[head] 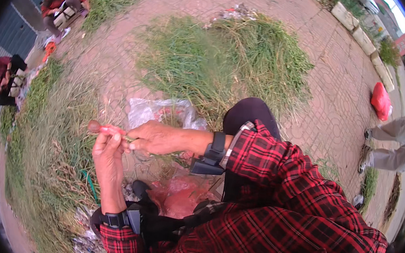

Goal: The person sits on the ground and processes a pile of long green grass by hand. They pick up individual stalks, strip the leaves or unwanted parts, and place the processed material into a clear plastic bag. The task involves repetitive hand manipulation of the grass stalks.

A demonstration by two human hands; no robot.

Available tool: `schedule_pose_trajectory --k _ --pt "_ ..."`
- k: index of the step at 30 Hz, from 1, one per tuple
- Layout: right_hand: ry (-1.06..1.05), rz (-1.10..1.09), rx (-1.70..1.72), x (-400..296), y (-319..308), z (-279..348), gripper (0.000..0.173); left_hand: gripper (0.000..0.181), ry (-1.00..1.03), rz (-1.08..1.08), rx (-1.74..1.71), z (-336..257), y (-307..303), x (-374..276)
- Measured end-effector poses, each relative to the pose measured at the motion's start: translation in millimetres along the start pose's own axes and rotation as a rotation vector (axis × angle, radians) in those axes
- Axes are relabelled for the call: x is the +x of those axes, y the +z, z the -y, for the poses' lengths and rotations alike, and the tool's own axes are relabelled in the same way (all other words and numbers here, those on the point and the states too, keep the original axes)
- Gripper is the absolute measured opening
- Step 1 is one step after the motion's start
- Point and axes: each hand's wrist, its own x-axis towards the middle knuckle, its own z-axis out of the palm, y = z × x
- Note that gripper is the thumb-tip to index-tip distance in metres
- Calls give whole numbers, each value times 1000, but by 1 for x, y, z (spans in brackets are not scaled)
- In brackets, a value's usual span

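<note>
A small round brown object (94,126) stands out at the left end of a red wrapping (110,129), which looks like thin plastic. My left hand (108,153) pinches the red wrapping between thumb and fingers. Close against it, my right hand (155,137) has its thumb and fingers closed on the other end, where a bit of green shows; what exactly lies inside the fingers is hidden. Below and beyond the hands lies a clear plastic bag (145,110) with red pieces in it. Red plastic sheeting (183,198) is spread between my legs.
Piles of cut grass (191,58) lie ahead, and more grass (46,169) runs along the left over brick paving (337,114). Two people (61,4) sit at the upper left. Another person's legs (395,143) and a red bag (381,101) are at right.
</note>
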Motion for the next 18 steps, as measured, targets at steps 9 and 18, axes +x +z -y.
schedule_pose_trajectory --k 9,18 --pt "284 281 375 -2 -3 19 32 35 -89 165 -217 -25 -9 -21" --pt "123 116 120 2 -8 14 33 15 -75 48 61 -5 -18 -16"
